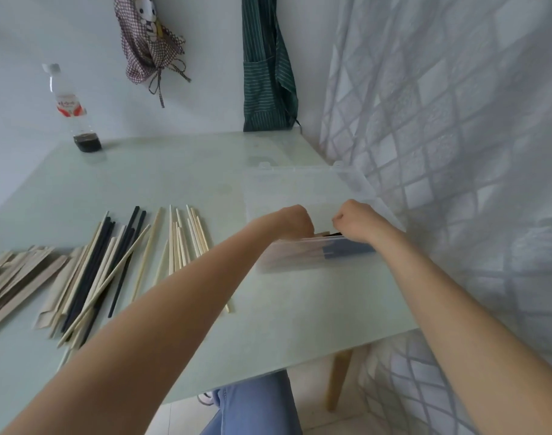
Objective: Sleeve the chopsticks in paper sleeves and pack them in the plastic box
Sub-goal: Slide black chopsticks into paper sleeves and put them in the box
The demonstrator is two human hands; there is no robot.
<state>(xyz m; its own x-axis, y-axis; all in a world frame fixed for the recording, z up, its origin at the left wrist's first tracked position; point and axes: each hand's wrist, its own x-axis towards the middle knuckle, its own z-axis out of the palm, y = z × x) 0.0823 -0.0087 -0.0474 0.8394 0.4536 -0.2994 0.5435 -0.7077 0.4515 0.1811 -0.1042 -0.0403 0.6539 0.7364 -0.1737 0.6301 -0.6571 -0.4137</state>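
Note:
A clear plastic box (315, 262) stands on the table's right side with its lid (303, 189) open toward the wall. Both my hands reach into it. My left hand (295, 222) and my right hand (354, 221) have their fingers curled down over sleeved chopsticks (328, 235), whose tan and dark ends show between the hands and through the box's front wall. The fingertips are hidden inside the box. Loose pale and black chopsticks (121, 259) lie spread at the left of the box. Paper sleeves (20, 274) are piled at the far left.
A plastic bottle (72, 111) with a little dark liquid stands at the table's back left. Two aprons hang on the wall behind. A lace curtain (456, 152) hangs close along the table's right edge. My knee in jeans shows below the front edge.

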